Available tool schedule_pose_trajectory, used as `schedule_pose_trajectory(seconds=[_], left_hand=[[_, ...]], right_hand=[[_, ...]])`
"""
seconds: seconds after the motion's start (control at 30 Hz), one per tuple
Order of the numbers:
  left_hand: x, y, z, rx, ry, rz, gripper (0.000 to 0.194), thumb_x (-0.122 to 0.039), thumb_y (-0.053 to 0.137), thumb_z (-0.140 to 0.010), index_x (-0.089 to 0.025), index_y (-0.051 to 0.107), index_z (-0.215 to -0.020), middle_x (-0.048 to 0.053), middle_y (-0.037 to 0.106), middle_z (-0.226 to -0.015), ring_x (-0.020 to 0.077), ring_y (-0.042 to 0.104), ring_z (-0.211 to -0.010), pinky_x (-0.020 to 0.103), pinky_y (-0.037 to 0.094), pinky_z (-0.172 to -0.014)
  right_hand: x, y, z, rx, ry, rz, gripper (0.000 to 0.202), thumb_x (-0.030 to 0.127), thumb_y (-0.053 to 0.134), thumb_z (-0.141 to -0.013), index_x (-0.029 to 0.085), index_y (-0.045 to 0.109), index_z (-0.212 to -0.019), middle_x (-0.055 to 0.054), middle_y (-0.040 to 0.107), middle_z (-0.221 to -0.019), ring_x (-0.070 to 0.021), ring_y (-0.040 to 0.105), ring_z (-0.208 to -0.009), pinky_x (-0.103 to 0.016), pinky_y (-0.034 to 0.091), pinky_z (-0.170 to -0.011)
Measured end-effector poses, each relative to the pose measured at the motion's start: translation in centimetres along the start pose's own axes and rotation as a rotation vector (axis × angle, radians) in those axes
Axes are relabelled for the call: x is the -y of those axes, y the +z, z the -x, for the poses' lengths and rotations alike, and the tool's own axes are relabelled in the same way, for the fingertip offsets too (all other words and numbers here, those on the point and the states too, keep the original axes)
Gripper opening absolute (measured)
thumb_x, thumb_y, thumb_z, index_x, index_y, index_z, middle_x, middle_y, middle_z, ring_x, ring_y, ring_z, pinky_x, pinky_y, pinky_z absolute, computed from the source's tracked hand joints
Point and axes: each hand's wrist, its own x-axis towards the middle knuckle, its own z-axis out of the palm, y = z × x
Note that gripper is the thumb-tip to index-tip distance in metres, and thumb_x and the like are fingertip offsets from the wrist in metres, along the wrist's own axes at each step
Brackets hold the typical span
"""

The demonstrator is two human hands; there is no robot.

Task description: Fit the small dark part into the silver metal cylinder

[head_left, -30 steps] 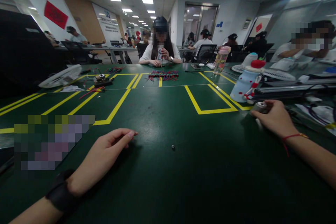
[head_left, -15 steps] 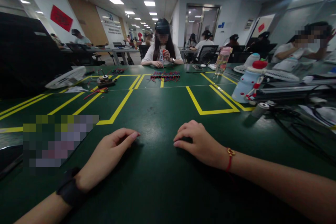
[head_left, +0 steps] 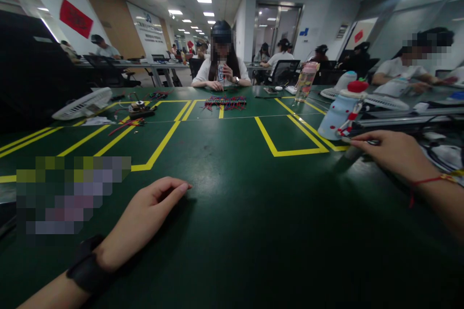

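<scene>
My left hand (head_left: pixel 150 217) rests on the green table (head_left: pixel 232 203), thumb and forefinger pressed together with nothing visible between them. Over at the right, my right hand (head_left: pixel 393 154) pinches a small grey metal cylinder (head_left: pixel 351 153) near its top, partly hiding it. The cylinder appears to stand on the tabletop. Just behind the fingertips is a light blue bottle (head_left: pixel 331 118) with a red top.
Black cables and metal bars (head_left: pixel 391 120) lie at the right, beside a white fan (head_left: pixel 391 99). Across the table a person (head_left: pixel 221 67) works near a wire bundle (head_left: pixel 224 102). Yellow tape (head_left: pixel 300 152) marks the surface. Small electronic parts (head_left: pixel 139 110) lie at the left.
My right hand has moved from the table's middle to the right and closed on the metal cylinder. My left hand has barely moved. The view has shifted slightly.
</scene>
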Motion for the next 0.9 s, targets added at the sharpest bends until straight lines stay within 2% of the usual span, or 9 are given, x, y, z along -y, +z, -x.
schedule_pose_trajectory(seconds=[0.1, 0.23, 0.37, 0.73, 0.9], left_hand=[[0.1, -0.1, 0.1, 0.016, -0.005, 0.009, 0.036, -0.056, 0.048, -0.085, -0.027, 0.066, -0.095, 0.000, 0.067, -0.090, 0.0198, 0.060, -0.082, 0.026, 0.043, -0.067], [0.3, -0.1, 0.2, 0.023, -0.001, 0.020, 0.034, -0.055, 0.049, -0.085, -0.026, 0.065, -0.095, 0.000, 0.066, -0.089, 0.0190, 0.059, -0.081, 0.026, 0.042, -0.067], [0.2, -0.1, 0.3, 0.022, -0.003, 0.029, 0.035, -0.055, 0.049, -0.084, -0.026, 0.066, -0.094, 0.001, 0.067, -0.090, 0.0197, 0.060, -0.081, 0.025, 0.042, -0.062], [0.4, -0.1, 0.1, 0.017, 0.013, 0.007, 0.033, -0.054, 0.049, -0.085, -0.027, 0.065, -0.094, 0.000, 0.066, -0.087, 0.0187, 0.059, -0.078, 0.025, 0.042, -0.064], [0.2, -0.2, 0.3, 0.024, 0.016, 0.009, 0.034, -0.055, 0.048, -0.086, -0.026, 0.065, -0.095, 0.000, 0.066, -0.087, 0.0191, 0.059, -0.079, 0.025, 0.042, -0.064]], right_hand=[[-0.5, 0.0, -0.3, -0.045, 0.038, -0.003, 0.038, 0.049, 0.052, -0.079, 0.022, 0.072, -0.098, -0.008, 0.068, -0.094, -0.0198, 0.056, -0.084, -0.029, 0.035, -0.070], [-1.3, 0.1, -0.7, 0.014, 0.109, -0.018, 0.038, 0.050, 0.056, -0.076, 0.022, 0.073, -0.095, -0.007, 0.068, -0.089, -0.0193, 0.056, -0.082, -0.029, 0.036, -0.070], [-1.9, 0.4, -0.8, -0.020, 0.151, -0.062, 0.039, 0.049, 0.056, -0.076, 0.021, 0.072, -0.098, -0.007, 0.068, -0.089, -0.0190, 0.057, -0.081, -0.029, 0.037, -0.070], [-2.8, 1.2, -1.3, 0.007, 0.225, -0.216, 0.044, 0.054, 0.059, -0.072, 0.021, 0.072, -0.098, -0.008, 0.068, -0.096, -0.0206, 0.057, -0.089, -0.032, 0.038, -0.077], [-3.3, 1.9, -1.3, -0.002, 0.220, -0.293, 0.054, 0.059, 0.057, -0.071, 0.020, 0.068, -0.107, -0.008, 0.068, -0.097, -0.0168, 0.060, -0.080, -0.029, 0.042, -0.073]])
